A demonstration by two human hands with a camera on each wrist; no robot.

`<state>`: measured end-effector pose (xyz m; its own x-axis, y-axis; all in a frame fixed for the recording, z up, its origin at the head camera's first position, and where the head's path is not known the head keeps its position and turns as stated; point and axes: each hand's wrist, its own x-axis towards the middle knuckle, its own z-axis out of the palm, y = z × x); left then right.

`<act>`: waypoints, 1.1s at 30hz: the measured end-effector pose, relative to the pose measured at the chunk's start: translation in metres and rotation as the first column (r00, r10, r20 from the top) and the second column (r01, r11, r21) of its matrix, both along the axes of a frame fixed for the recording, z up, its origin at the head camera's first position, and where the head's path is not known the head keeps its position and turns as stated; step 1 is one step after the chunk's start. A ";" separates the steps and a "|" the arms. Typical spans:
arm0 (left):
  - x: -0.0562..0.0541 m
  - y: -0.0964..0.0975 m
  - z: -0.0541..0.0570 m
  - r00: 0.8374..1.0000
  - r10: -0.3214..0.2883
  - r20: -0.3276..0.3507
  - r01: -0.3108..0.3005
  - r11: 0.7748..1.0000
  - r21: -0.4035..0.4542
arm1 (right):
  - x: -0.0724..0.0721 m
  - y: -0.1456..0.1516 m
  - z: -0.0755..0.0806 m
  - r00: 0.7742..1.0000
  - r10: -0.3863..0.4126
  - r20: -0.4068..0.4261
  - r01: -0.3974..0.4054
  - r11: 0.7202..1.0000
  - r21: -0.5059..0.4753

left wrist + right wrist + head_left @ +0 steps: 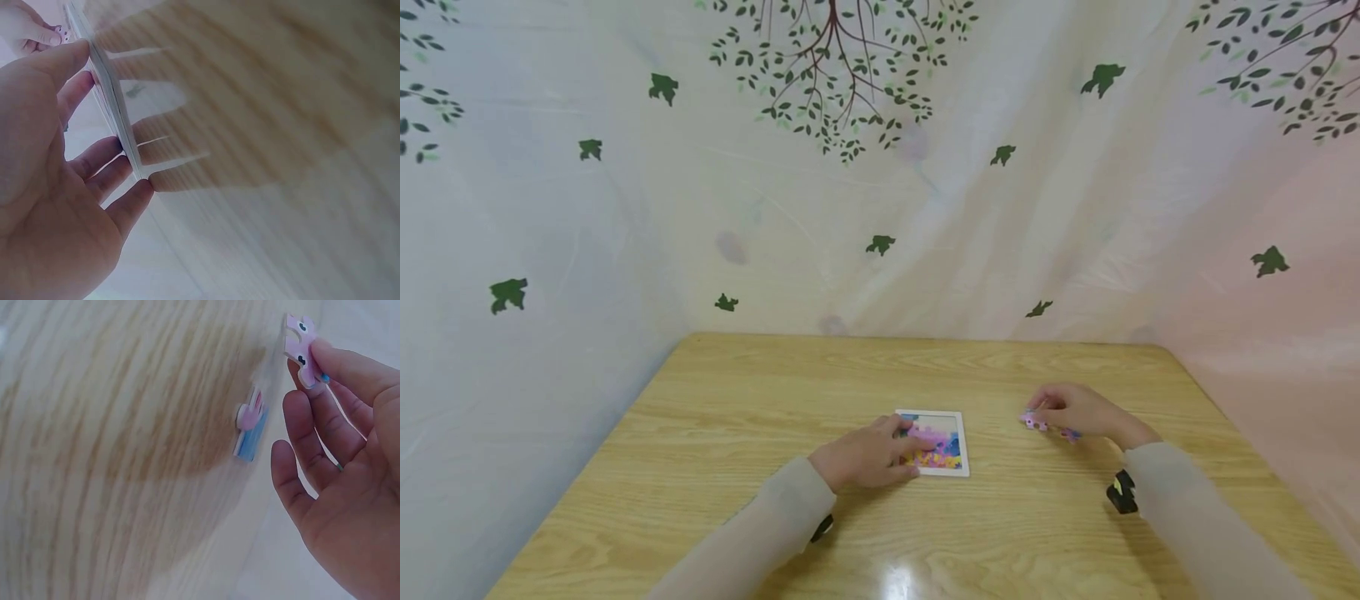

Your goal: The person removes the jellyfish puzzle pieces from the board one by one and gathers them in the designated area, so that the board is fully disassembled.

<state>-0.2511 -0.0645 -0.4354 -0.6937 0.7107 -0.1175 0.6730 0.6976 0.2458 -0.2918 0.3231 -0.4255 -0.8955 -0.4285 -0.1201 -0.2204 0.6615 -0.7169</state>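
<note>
A white-framed jigsaw puzzle [966, 454] lies on the table with a colourful picture of pink, blue and yellow inside it. My left hand [868, 454] rests on its left side, fingers spread over the picture and thumb at the near edge. In the left wrist view the frame's edge [112, 106] runs along the fingertips. Off to the right, my right hand [1078, 410] pinches a pink puzzle piece [303, 350] with printed eyes between thumb and fingers. Another piece, pink and blue [252, 440], lies on the table beneath that hand.
The wooden table [760, 383] reaches back to a pale curtain [805, 275] printed with leaves and branches. More curtain hangs along the left and right sides. A dark wrist strap part [1122, 493] shows below the right sleeve.
</note>
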 end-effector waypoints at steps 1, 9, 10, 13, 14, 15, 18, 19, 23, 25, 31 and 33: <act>0.000 0.000 0.000 1.000 0.001 -0.001 -0.001 1.000 -0.002 | 0.000 0.001 0.000 1.000 -0.002 0.005 0.002 1.000 -0.001; -0.001 0.000 0.000 1.000 -0.007 -0.003 0.007 1.000 0.000 | 0.001 0.003 -0.001 0.999 -0.008 0.033 0.008 1.000 -0.001; -0.001 0.000 0.000 1.000 -0.006 -0.004 0.006 1.000 0.000 | 0.000 0.003 -0.002 0.999 -0.006 0.032 0.006 1.000 -0.002; -0.001 -0.001 0.001 1.000 -0.006 -0.008 0.007 1.000 0.005 | -0.001 0.003 -0.003 1.000 0.010 0.019 -0.010 1.000 -0.006; -0.002 -0.001 0.001 1.000 -0.007 -0.007 0.007 1.000 0.007 | -0.001 0.003 -0.004 1.000 0.011 0.016 -0.011 1.000 -0.004; -0.002 -0.001 0.001 1.000 -0.009 -0.008 0.009 1.000 0.008 | -0.002 0.004 -0.004 1.000 0.011 0.013 -0.010 1.000 -0.002; -0.003 -0.001 0.001 1.000 -0.017 -0.010 0.017 1.000 0.008 | -0.002 0.004 -0.005 1.000 0.009 0.011 -0.009 1.000 0.000; -0.003 -0.001 0.001 1.000 -0.018 -0.010 0.018 1.000 0.009 | -0.002 0.004 -0.006 1.000 0.010 0.010 -0.010 1.000 -0.001; -0.004 -0.001 0.000 1.000 -0.020 -0.011 0.020 1.000 0.010 | -0.003 0.005 -0.008 1.000 0.013 0.006 -0.013 1.000 0.007; -0.004 -0.001 -0.001 1.000 -0.022 -0.010 0.023 1.000 0.012 | -0.003 0.006 -0.008 1.000 0.016 0.006 -0.016 1.000 0.009; -0.004 -0.001 -0.001 1.000 -0.022 -0.009 0.022 1.000 0.010 | -0.003 0.006 -0.009 1.000 0.020 0.004 -0.020 1.000 0.003; -0.004 -0.001 -0.002 1.000 -0.021 -0.010 0.021 1.000 0.007 | -0.002 0.006 -0.009 1.000 0.022 0.008 -0.022 1.000 -0.002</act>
